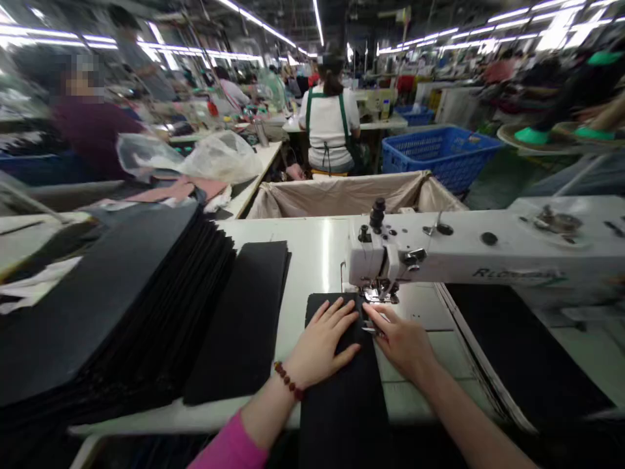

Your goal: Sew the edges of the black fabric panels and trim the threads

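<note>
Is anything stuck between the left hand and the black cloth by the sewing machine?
Nothing visible: the left hand lies straight on the black cloth. The right hand, with a small metal tool, is at the cloth's right edge.

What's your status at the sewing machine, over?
Left hand flat on black panel. Right hand at panel's edge, metal tool in grip. Panel's far end beside presser foot. Black stack at left.

The pale table (305,260) carries a white sewing machine (459,251) and flat black panels (342,404).

Dark lettering (520,274) (blurred) — "R" legible, on sewing machine (463,244)
</note>
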A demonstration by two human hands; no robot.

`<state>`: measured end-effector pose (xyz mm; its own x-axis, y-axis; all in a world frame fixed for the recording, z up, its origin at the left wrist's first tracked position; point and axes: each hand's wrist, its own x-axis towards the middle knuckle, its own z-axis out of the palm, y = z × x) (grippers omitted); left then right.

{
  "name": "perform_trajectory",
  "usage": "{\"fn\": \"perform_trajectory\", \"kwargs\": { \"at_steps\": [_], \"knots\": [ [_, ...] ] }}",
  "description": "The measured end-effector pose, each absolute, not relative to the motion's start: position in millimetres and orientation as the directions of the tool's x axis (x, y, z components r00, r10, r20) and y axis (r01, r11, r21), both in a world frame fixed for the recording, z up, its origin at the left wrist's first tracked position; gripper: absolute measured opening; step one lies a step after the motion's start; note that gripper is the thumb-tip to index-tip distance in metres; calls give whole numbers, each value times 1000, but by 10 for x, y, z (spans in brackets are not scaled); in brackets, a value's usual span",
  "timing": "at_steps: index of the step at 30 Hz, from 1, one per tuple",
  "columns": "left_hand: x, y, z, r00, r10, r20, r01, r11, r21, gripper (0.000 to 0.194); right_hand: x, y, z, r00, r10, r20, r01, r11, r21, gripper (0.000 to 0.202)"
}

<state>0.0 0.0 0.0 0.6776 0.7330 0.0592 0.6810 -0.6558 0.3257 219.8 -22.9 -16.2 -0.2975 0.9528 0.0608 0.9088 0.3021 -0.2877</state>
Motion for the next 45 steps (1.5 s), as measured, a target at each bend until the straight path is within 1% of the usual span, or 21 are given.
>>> {"fn": "perform_trajectory", "kwargs": {
  "at_steps": [16,25,29,36,45],
  "knots": [
    [-19,43,17,687,721,89,659,-670,341,52,2186,-240,-155,-285,954,98,898,301,-320,58],
    [-50,40,18,658,734,165,643,-663,385,43,2189,-235,-163,-288,950,119,891,312,-329,55],
    [-59,36,7,657,735,167,643,-662,386,44,2192,-238,-164,-288,950,121,892,312,-328,56],
    [-73,34,-3,668,729,148,644,-667,374,45,2193,-239,-158,-292,947,136,885,321,-337,54],
    [-67,37,-18,673,724,149,645,-674,361,43,2200,-235,-168,-292,950,111,884,312,-348,54]
  ]
}}
